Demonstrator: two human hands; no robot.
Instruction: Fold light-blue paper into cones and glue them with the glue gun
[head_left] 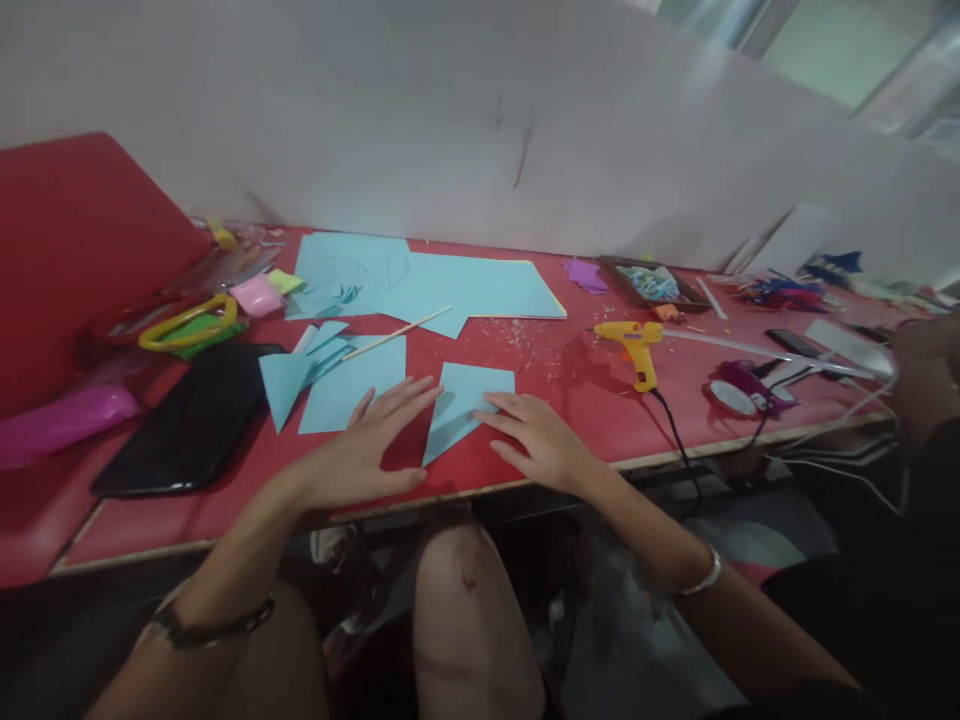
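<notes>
A folded light-blue paper piece (465, 405) lies near the front edge of the red table (570, 400). My left hand (367, 445) rests flat beside it, fingers stretched out toward its left edge. My right hand (536, 440) lies open on the table with fingertips touching the paper's right corner. Another blue paper sheet (345, 390) and a blue paper triangle (283, 385) sit just to the left, with a thin wooden stick (397, 333) above them.
Large blue sheets (442, 285) lie at the back. A yellow glue gun (636, 348) with a black cord sits to the right, near a tape roll (733, 395). A black tray (191, 420) and yellow-handled scissors (187, 322) are on the left. A person's arm (926, 370) shows at far right.
</notes>
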